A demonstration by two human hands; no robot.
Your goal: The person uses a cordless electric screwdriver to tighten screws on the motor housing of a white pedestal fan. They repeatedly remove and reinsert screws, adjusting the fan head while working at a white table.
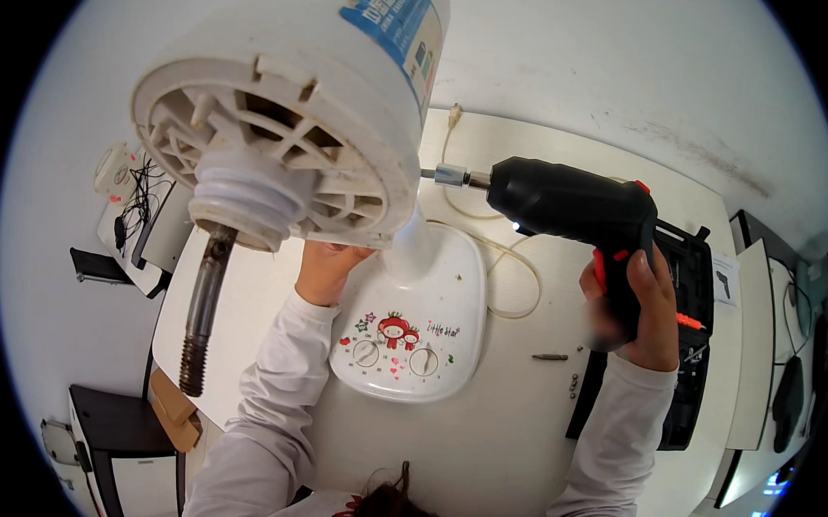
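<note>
A white electric fan without blades stands on the table; its motor housing looms large, with a bare metal shaft pointing toward me. Below it is the fan's white base with cartoon pictures and two dials. My left hand is closed against the underside of the housing, its fingers partly hidden behind it. In my right hand is a black cordless screwdriver with red buttons, held by its handle and lit by a small lamp. Its bit reaches left to the housing's side, where the tip is hidden.
A black tool case lies open under my right forearm. Near it are a loose screwdriver bit and several small metal parts. The fan's cord loops behind the base, its plug near the wall. Side tables stand left and right.
</note>
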